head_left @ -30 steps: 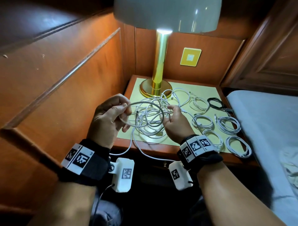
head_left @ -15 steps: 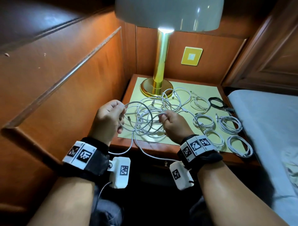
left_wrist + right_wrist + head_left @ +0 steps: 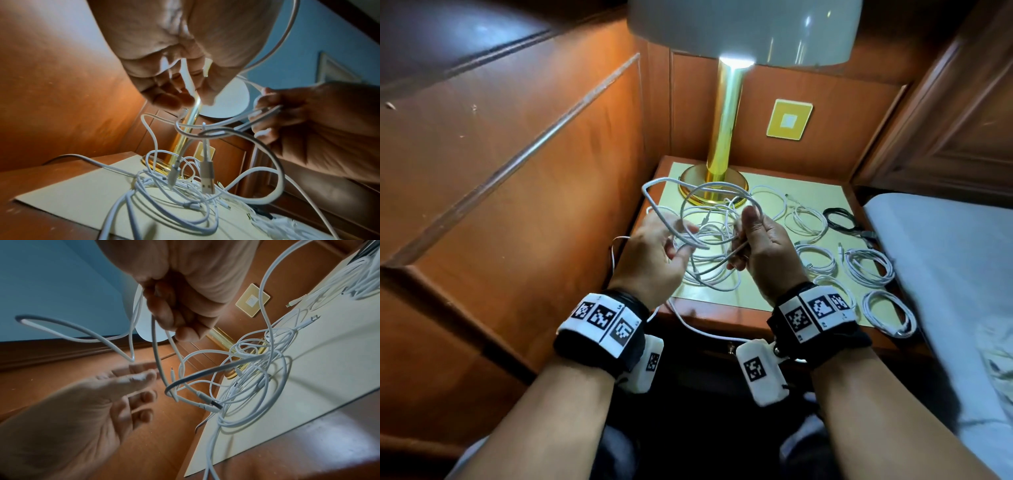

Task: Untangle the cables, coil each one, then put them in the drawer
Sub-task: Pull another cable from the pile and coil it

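Observation:
A tangle of white cables (image 3: 709, 236) lies on the cream pad of the nightstand (image 3: 722, 311). My right hand (image 3: 744, 233) is raised above it and grips a few strands of a thick white cable (image 3: 722, 185), which arcs up in a wide loop toward the lamp base. In the right wrist view its fingers (image 3: 179, 318) curl round those strands, and plugs (image 3: 213, 404) dangle below. My left hand (image 3: 685, 240) hovers just left of the loop with fingers spread and relaxed, holding nothing (image 3: 141, 382). One strand trails over the front edge (image 3: 698, 329).
Several coiled white cables (image 3: 868, 265) and one black coil (image 3: 840, 219) lie on the right half of the pad. A brass lamp (image 3: 714, 185) stands at the back. Wood panelling closes the left side, a bed (image 3: 945, 274) the right. Under the tabletop it is dark.
Both hands have risen off the tangle. The right hand has pulled a big loop of cable upward. The left hand has let go of the cable and opened.

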`<control>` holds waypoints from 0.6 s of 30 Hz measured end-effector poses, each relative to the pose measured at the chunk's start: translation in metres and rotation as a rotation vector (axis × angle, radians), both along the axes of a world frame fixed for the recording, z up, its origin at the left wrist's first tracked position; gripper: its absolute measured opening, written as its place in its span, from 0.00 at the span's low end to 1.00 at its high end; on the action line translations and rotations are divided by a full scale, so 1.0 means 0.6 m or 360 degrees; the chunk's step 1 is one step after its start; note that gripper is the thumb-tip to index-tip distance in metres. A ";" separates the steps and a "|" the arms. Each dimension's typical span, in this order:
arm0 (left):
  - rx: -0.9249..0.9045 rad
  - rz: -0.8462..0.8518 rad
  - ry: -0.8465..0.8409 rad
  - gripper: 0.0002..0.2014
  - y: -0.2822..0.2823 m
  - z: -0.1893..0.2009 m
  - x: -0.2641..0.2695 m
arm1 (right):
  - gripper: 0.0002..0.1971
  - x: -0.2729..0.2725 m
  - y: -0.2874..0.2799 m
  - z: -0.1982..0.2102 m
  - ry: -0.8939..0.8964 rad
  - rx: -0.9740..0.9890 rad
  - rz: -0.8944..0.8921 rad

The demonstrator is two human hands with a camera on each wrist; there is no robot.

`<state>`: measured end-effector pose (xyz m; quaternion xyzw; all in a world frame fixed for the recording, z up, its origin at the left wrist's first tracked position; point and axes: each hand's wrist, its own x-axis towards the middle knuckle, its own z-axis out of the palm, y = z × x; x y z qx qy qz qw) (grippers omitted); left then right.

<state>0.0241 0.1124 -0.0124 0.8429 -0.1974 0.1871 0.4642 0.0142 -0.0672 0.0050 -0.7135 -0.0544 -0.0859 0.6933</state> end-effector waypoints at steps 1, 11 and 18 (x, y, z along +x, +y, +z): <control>0.0022 -0.0083 0.0023 0.12 -0.003 0.000 0.001 | 0.21 -0.002 0.001 0.003 0.0003 0.0029 0.0019; 0.0818 0.0465 0.0749 0.22 0.006 -0.016 0.017 | 0.20 -0.008 -0.007 0.018 0.0085 0.0432 0.0041; 0.0738 0.0673 0.0643 0.08 0.012 -0.011 0.023 | 0.21 -0.002 -0.018 0.016 0.0059 0.0710 -0.0107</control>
